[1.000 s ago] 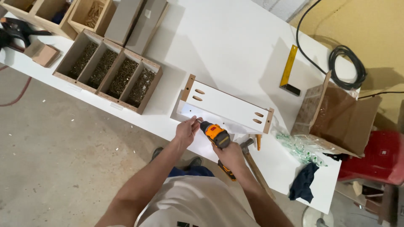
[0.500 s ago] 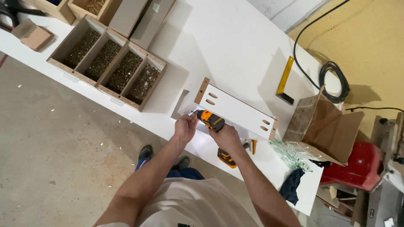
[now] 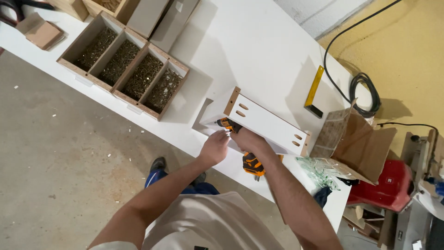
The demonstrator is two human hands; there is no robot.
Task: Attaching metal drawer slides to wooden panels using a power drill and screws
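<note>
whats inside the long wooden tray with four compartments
All four compartments of the wooden tray hold heaps of small dark metal pieces, apparently screws. The heaps cover the tray's bottom, so what lies beneath them cannot be seen.

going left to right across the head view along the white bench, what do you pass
small cardboard box → wooden tray of four screw compartments → left hand → orange cordless drill in the right hand → white panel with slotted holes → yellow square → open cardboard box
</note>
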